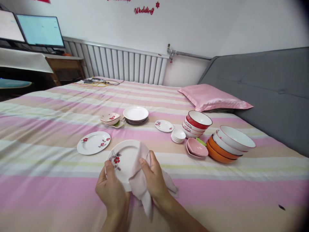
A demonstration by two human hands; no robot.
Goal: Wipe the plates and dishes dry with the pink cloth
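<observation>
Left hand [112, 190] grips the left rim of a flower-printed plate [125, 164] over the near striped bedsheet [60, 199], right hand [155, 180] clasps a soft cloth [138, 185] against its right side, and the plate, likely stiff, slippery and fragile, should be supported at opposite rims.

Red "Wedding" lettering [144, 10] on wall [198, 25]

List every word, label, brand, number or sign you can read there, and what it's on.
"Wedding": red lettering on the white wall.
Red wall lettering higher up: cut off by the picture's top edge, unreadable.
Two monitors: marks on the screens, too small to read.
Held plate and cloth: no readable text.
</observation>
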